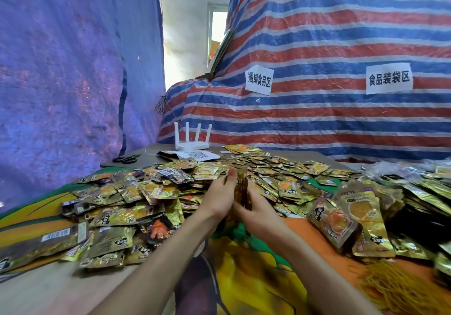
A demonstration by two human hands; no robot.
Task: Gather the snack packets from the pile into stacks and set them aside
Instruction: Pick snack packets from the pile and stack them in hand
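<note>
Packet stack (on edge) pressed between left hand and right hand.

A white router stands far on a grey table; black scissors lie left of it; a QR-code sheet lies beside it; a blue tarp hangs left; a striped tarp bearing two paper labels hangs right; yellow rubber bands heap near right; a printed cloth lies nearest.

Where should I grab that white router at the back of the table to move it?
Take the router by its flat base, reaching from the near side. Its four antennas stand upright along the back and look too thin to lift by.
</note>
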